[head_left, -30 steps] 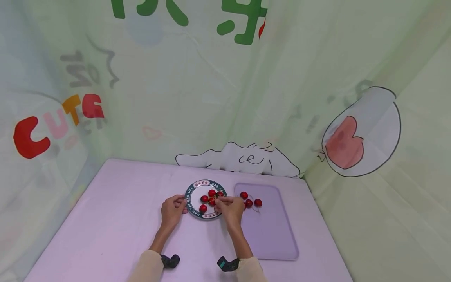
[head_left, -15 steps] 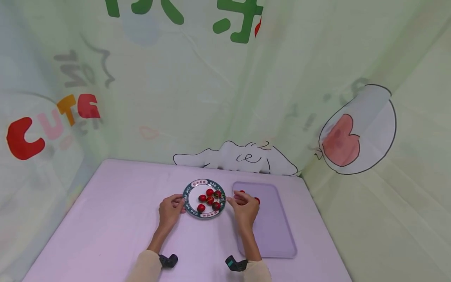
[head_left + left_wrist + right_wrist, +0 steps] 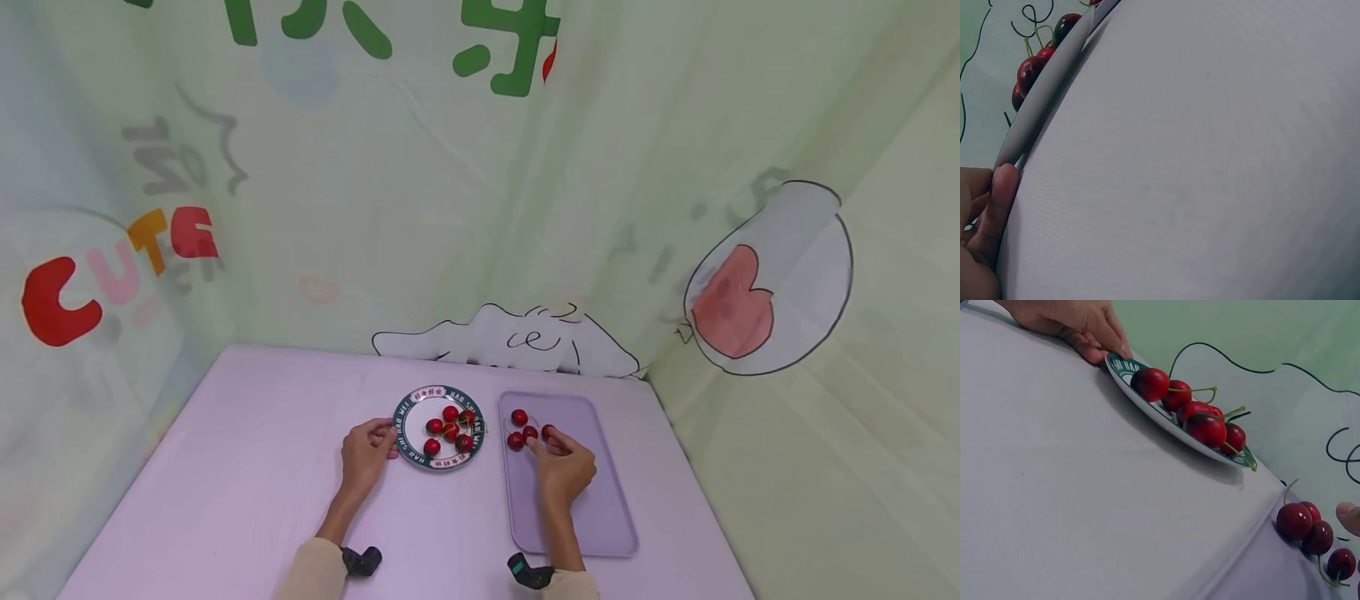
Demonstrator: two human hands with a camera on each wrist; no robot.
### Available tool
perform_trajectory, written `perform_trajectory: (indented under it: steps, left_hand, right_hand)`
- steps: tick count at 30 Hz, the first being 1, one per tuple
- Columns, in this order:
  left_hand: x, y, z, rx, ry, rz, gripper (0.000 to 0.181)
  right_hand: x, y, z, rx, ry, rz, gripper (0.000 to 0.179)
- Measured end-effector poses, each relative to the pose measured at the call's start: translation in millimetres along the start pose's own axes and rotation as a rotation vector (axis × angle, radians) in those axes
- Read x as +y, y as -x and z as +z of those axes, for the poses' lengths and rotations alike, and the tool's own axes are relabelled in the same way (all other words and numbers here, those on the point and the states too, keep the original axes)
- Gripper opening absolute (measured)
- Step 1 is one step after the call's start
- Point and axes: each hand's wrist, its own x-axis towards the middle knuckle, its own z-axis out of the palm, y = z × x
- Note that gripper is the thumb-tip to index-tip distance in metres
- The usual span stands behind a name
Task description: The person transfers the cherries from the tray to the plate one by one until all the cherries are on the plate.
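Observation:
My left hand [image 3: 367, 452] pinches the left rim of a round plate [image 3: 402, 439] with a dark green patterned border. Several red cherries [image 3: 432, 447] with green stems lie on the plate, mostly toward its right half. To the right, my right hand [image 3: 565, 471] reaches over a lilac tray [image 3: 587, 522], thumb and forefinger parted right at a small group of cherries [image 3: 519, 417]. In the right wrist view only the tip of its thumb [image 3: 1349, 517] shows, beside the dark red tray cherries [image 3: 1294, 521]. Its other fingertips are out of that view.
Plate and tray stand side by side on a table [image 3: 247, 467] with a pale cover, a narrow strip between them. A printed curtain [image 3: 360, 208] hangs behind and at both sides. Each wrist wears a black device [image 3: 363, 562].
My right hand has let go of a cherry on the plate's right side and moved right, over the tray's cherries. My left hand has stayed at the plate's rim.

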Motion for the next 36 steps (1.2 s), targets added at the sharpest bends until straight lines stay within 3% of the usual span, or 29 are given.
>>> perform_trajectory:
  steps: [8, 18, 26, 36]
  left_hand:
    - [3.1, -1.2, -0.1, 0.000, -0.008, 0.004, 0.029]
    - [1.6, -2.5, -0.3, -0.004, -0.016, -0.026, 0.031]
    - [3.3, -2.1, -0.5, -0.003, -0.013, -0.008, 0.031]
    - [5.7, 0.8, -2.4, -0.004, -0.009, -0.001, 0.029]
  right_hand:
    - [13.9, -8.8, -10.5, 0.047, 0.039, 0.059, 0.038]
    - [30.4, -13.7, -11.3, -0.069, 0.130, 0.054, 0.026]
    - [18.3, -10.9, -13.2, -0.072, 0.141, 0.019, 0.017]
    - [14.6, -7.9, -15.3, -0.037, 0.159, 0.040, 0.013]
